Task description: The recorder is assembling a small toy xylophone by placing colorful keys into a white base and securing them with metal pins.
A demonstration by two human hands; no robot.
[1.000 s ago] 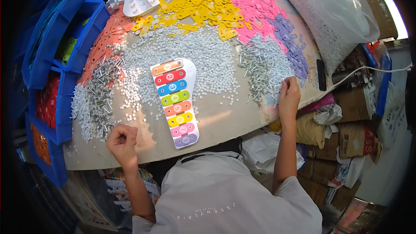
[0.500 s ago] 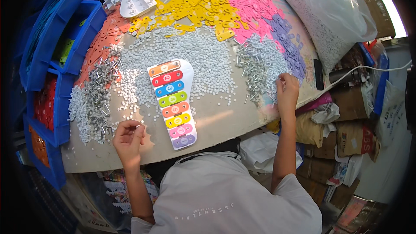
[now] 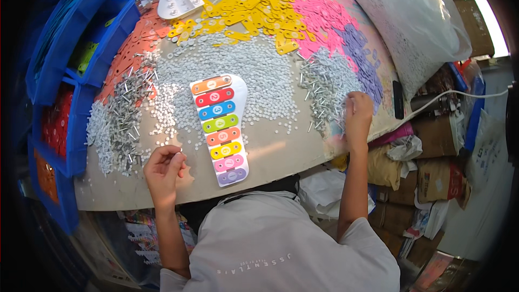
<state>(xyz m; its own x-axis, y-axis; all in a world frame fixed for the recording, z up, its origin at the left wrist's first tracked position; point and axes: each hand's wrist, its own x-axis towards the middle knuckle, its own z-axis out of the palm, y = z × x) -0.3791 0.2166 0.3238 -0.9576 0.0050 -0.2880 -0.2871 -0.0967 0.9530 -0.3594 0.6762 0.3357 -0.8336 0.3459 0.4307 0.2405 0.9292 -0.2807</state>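
A toy xylophone (image 3: 220, 130) lies upright on the table in front of me, its white base carrying several coloured, numbered bars in a column. To its left is my left hand (image 3: 162, 176), thumb and forefinger pinched together around something small and pale at the tips, too small to name. My right hand (image 3: 358, 119) is at the right edge of a heap of metal pins and white pegs (image 3: 327, 86). Its fingers are closed, and whatever they hold is hidden. Small round white caps (image 3: 259, 70) spread behind the xylophone.
Loose yellow bars (image 3: 254, 11), pink bars (image 3: 321, 19), purple bars (image 3: 362, 54) and orange bars (image 3: 121, 59) ring the table. More pins (image 3: 127, 108) lie left. Blue bins (image 3: 81, 124) stand at the left edge; a bulging clear bag (image 3: 403, 16) and a dark phone (image 3: 398, 100) are right.
The whole view has shifted slightly. My left hand stays left of the xylophone, and the pale bit at its fingertips shows more plainly. My right hand stays at the pin heap.
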